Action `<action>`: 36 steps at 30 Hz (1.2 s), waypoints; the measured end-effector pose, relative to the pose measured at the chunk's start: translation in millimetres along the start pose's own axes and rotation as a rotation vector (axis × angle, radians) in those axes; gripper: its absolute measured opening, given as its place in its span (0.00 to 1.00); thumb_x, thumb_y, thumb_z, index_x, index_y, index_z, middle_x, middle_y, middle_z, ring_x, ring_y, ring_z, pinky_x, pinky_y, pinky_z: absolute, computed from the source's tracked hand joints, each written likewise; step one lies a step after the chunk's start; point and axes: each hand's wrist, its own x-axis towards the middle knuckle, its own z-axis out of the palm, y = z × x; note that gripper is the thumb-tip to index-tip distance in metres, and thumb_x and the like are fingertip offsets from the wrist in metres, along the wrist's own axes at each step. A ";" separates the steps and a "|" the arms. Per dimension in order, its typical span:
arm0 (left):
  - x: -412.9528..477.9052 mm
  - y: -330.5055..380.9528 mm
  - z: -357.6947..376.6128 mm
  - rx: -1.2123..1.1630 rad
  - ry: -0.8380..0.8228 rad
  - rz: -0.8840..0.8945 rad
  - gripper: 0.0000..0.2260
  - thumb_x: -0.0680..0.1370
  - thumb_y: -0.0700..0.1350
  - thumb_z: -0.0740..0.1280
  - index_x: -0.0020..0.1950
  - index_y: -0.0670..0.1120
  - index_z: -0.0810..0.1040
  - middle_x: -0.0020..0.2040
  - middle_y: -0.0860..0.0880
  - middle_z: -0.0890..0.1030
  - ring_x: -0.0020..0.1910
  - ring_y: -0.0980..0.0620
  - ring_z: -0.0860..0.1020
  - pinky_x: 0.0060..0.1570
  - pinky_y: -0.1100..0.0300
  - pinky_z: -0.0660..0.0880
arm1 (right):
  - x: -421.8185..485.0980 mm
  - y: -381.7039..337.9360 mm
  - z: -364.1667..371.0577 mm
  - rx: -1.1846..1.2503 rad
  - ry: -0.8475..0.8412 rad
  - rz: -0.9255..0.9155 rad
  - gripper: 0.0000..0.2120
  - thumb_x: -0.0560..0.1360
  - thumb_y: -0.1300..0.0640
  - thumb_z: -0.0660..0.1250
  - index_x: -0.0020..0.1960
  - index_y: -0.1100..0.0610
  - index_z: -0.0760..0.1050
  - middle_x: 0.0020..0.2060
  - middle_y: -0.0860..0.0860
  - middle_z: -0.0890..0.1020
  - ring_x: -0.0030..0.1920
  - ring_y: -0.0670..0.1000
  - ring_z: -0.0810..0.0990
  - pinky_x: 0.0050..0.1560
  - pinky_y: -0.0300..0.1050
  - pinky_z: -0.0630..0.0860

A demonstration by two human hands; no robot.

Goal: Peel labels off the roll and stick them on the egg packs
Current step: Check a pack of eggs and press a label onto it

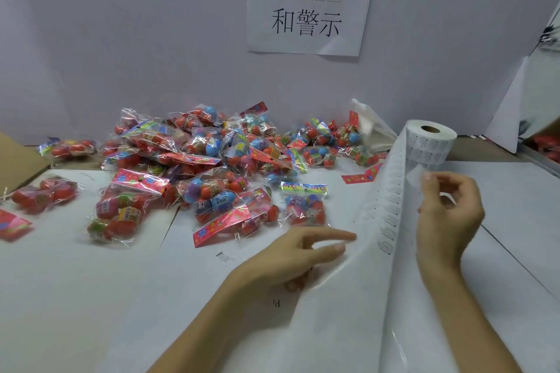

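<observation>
Far left at nine o'clock, a brown cardboard sheet (18,160) lies on the white table (75,297). From ten to one o'clock is a loose heap of clear plastic egg packs (212,160) holding red and blue toy eggs under bright header cards. They overlap, with a few strays nearer the front. A white paper sign (309,6) with printed characters is on the wall at twelve.

Left hand (291,254) at six o'clock: two fingers straight, tips at the edge of the long white backing strip (378,266). Lower fingers are curled behind the translucent strip, so cannot tell if it pinches or only steadies.

The strip runs up to the white paper label roll (430,142), standing on end at two o'clock. Right hand (448,221) at four o'clock: thumb and forefinger pinch a small translucent label (415,175), lifted beside the strip; other fingers loosely curled.

Progress: one label looks peeled and is not yet on a pack. Which packs already carry new labels is probably unreadable at this size. The roll is thick and the heap large, so most work likely remains.
</observation>
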 end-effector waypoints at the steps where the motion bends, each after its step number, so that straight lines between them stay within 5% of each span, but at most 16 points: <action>1: -0.4 -0.2 0.5 0.003 -0.022 0.002 0.13 0.84 0.53 0.65 0.67 0.60 0.80 0.67 0.64 0.78 0.45 0.70 0.79 0.47 0.72 0.75 | 5.1 -4.9 -2.5 0.021 0.000 -0.002 0.06 0.76 0.52 0.69 0.42 0.45 0.75 0.40 0.47 0.80 0.39 0.58 0.77 0.43 0.52 0.75; 3: -0.3 0.5 -0.6 -0.060 -0.047 -0.039 0.13 0.84 0.53 0.64 0.68 0.61 0.80 0.64 0.64 0.80 0.56 0.64 0.80 0.63 0.61 0.75 | 16.3 -21.1 -2.7 0.074 -0.069 -0.049 0.05 0.76 0.48 0.70 0.42 0.45 0.76 0.37 0.49 0.80 0.37 0.53 0.76 0.42 0.50 0.74; 4: -0.9 1.4 -1.0 -0.089 -0.078 -0.065 0.13 0.84 0.54 0.64 0.68 0.61 0.80 0.57 0.64 0.84 0.53 0.62 0.81 0.60 0.60 0.77 | 20.7 -31.2 0.3 0.103 -0.135 -0.084 0.05 0.76 0.48 0.71 0.42 0.45 0.77 0.36 0.49 0.80 0.35 0.51 0.76 0.40 0.46 0.74; 6: -3.1 2.4 -1.2 -0.078 -0.157 -0.074 0.13 0.84 0.56 0.63 0.66 0.61 0.81 0.31 0.59 0.79 0.28 0.57 0.76 0.30 0.63 0.76 | 25.5 -50.6 12.5 0.149 -0.314 -0.157 0.05 0.76 0.49 0.71 0.42 0.44 0.78 0.33 0.45 0.80 0.32 0.45 0.76 0.37 0.39 0.73; 8: -4.1 1.1 -0.2 -0.066 -0.162 -0.041 0.14 0.83 0.60 0.63 0.61 0.59 0.85 0.22 0.55 0.65 0.20 0.55 0.62 0.21 0.65 0.61 | 23.7 -61.7 29.8 0.141 -0.504 -0.211 0.07 0.78 0.51 0.72 0.41 0.46 0.79 0.30 0.42 0.79 0.30 0.41 0.75 0.34 0.33 0.71; 13: 1.7 2.1 -6.7 -0.420 0.184 -0.063 0.24 0.81 0.63 0.59 0.45 0.49 0.87 0.20 0.50 0.65 0.19 0.53 0.60 0.22 0.64 0.61 | -8.1 -41.8 56.5 0.071 -0.776 -0.199 0.21 0.74 0.42 0.71 0.33 0.58 0.74 0.26 0.51 0.71 0.30 0.46 0.67 0.33 0.44 0.66; 16: 2.7 3.6 -18.5 -0.730 0.256 -0.077 0.28 0.81 0.64 0.55 0.43 0.45 0.86 0.21 0.49 0.64 0.20 0.54 0.60 0.24 0.63 0.60 | -27.5 -20.7 57.4 0.043 -0.804 -0.160 0.24 0.72 0.36 0.71 0.30 0.54 0.73 0.25 0.46 0.70 0.28 0.43 0.66 0.32 0.37 0.64; 21: 2.0 3.8 -16.5 -0.732 0.283 -0.101 0.24 0.81 0.62 0.58 0.49 0.45 0.84 0.23 0.49 0.65 0.23 0.54 0.61 0.26 0.62 0.63 | -40.1 -12.2 55.1 0.035 -0.887 -0.141 0.29 0.69 0.29 0.70 0.32 0.57 0.77 0.26 0.52 0.73 0.28 0.43 0.66 0.31 0.36 0.65; 25: 0.0 4.6 -21.6 -0.768 0.344 -0.064 0.19 0.79 0.59 0.62 0.44 0.48 0.87 0.22 0.50 0.65 0.22 0.54 0.61 0.26 0.62 0.64 | -39.9 -11.7 53.4 -0.009 -0.891 -0.188 0.31 0.69 0.28 0.68 0.33 0.58 0.78 0.26 0.56 0.76 0.29 0.54 0.70 0.31 0.44 0.67; 30: -1.2 3.8 -22.2 -0.689 0.295 -0.194 0.21 0.79 0.62 0.61 0.42 0.47 0.83 0.24 0.50 0.66 0.22 0.55 0.62 0.25 0.62 0.63 | -39.6 -11.8 53.7 -0.018 -0.877 -0.216 0.30 0.70 0.28 0.68 0.34 0.56 0.79 0.26 0.53 0.77 0.29 0.53 0.72 0.31 0.44 0.68; 36: -0.3 3.5 -25.1 -0.828 0.295 -0.094 0.16 0.76 0.59 0.65 0.46 0.46 0.81 0.24 0.51 0.67 0.21 0.55 0.60 0.27 0.62 0.59 | -36.3 -9.2 52.4 -0.033 -0.861 -0.230 0.29 0.70 0.28 0.68 0.33 0.54 0.79 0.25 0.50 0.77 0.27 0.44 0.68 0.30 0.33 0.64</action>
